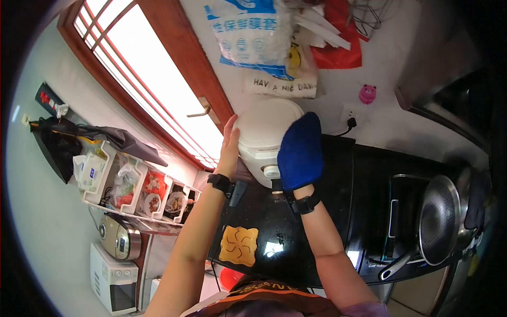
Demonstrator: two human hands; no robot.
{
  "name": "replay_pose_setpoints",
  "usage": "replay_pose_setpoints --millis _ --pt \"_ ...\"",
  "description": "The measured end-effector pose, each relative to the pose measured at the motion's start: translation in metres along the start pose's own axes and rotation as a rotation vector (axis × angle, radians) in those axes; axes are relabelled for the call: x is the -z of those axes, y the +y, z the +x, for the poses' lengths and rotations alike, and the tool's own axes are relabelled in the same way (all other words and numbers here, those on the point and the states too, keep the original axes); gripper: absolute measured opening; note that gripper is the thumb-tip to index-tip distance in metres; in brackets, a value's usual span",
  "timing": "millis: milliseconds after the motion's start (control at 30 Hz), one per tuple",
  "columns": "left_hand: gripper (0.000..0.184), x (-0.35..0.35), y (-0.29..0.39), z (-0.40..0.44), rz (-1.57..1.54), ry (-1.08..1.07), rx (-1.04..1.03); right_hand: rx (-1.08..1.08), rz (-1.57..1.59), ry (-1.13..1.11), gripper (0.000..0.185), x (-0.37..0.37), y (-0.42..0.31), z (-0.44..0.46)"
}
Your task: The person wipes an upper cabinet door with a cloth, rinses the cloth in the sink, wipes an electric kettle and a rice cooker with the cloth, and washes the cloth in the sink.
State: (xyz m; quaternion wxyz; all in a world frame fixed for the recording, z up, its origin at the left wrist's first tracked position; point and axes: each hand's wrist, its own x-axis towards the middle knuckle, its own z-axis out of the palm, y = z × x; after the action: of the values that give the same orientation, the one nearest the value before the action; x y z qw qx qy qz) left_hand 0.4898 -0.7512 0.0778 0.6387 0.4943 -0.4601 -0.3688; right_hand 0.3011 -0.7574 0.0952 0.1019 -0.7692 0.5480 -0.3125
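Observation:
A white countertop appliance with a round front dial, which looks like an air fryer, stands against the wall. My left hand lies along its left side, fingers stretched out and close together. On the right side is my right hand, covered by a blue oven mitt that rests against the appliance. The mitt hides those fingers. Below the dial is a dark part, partly hidden by the mitt and wrist. A yellow scalloped trivet mat lies on the black countertop, nearer to my body.
To the right, a frying pan sits on the stove. A plug is in the wall socket behind the counter. Bags hang above the appliance. A wooden-framed door and a white storage rack are at the left.

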Motion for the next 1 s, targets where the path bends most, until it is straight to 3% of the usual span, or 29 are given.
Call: replay_pose_setpoints --millis 67,100,200,300,367,533,633,667,700,767,800,833,933,1000 --pt "0.046 0.006 -0.003 -0.001 0.061 0.017 -0.029 0.108 -0.207 -0.388 0.037 0.039 -0.034 0.022" --pt "0.046 0.008 -0.003 -0.001 0.049 0.025 -0.031 0.126 -0.226 -0.391 0.035 0.037 -0.046 0.021" --pt "0.044 0.003 0.011 -0.008 0.239 0.052 0.010 0.137 -0.100 0.019 0.031 -0.007 -0.066 -0.006" --pt "0.046 -0.001 -0.009 0.003 0.340 -0.004 -0.210 0.212 -0.002 0.283 0.028 -0.045 -0.082 -0.029" --pt "0.047 0.005 -0.011 0.002 0.237 -0.031 -0.190 0.274 0.026 0.366 0.026 -0.056 -0.091 -0.036" --pt "0.050 0.046 -0.001 0.014 -0.013 -0.372 0.014 0.472 -0.006 0.452 0.022 -0.063 -0.110 -0.001" --pt "0.057 0.064 -0.004 0.025 -0.139 -0.462 0.146 0.473 -0.073 0.247 0.024 -0.066 -0.124 0.009" --pt "0.059 0.074 -0.008 0.027 -0.188 -0.524 0.281 0.149 -0.046 -0.113 0.030 -0.059 -0.142 0.002" --pt "0.059 0.083 -0.011 0.022 -0.200 -0.526 0.286 0.141 -0.095 -0.144 0.030 -0.066 -0.144 0.003" --pt "0.061 0.098 -0.011 0.003 -0.111 -0.513 0.261 0.271 -0.225 -0.095 0.032 -0.092 -0.130 -0.006" --pt "0.060 0.101 -0.037 -0.010 -0.103 -0.382 0.249 0.332 -0.295 -0.089 0.033 -0.108 -0.120 -0.011" --pt "0.056 0.110 -0.048 -0.028 -0.030 -0.328 0.247 0.374 -0.365 -0.116 0.033 -0.123 -0.107 -0.017" --pt "0.034 0.129 -0.070 -0.086 -0.197 -0.224 0.383 0.507 -0.553 -0.271 0.036 -0.170 -0.067 -0.035" --pt "0.031 0.140 -0.099 -0.119 -0.126 -0.290 0.384 0.637 -0.645 -0.376 0.037 -0.198 -0.042 -0.049"
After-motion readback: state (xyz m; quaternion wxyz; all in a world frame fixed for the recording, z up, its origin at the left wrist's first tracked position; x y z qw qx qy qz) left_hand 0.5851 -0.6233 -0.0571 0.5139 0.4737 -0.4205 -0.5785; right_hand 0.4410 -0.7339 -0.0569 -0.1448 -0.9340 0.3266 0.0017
